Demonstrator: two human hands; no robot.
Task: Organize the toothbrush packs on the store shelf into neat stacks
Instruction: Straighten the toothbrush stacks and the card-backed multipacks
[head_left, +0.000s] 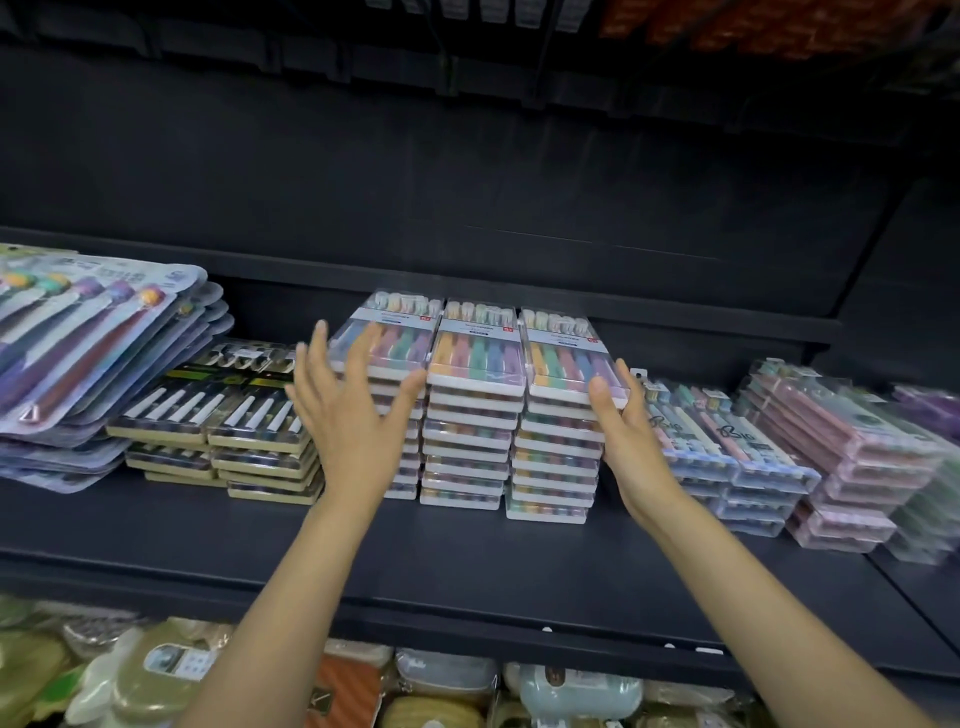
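While two hands flank them, three pastel stacks stand, seemingly neat.

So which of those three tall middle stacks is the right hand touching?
The rightmost stack: the right hand rests flat against its outer side, while the left hand covers the leftmost one.

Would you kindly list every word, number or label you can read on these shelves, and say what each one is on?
"Big": handwritten-style print on the blue-edged packs right of the right hand.
Red corner tags and label strips on the three central pastel stacks: too blurred to read.
Print on the large purple blister packs: too blurred.
Black-and-gold packs: nothing legible.
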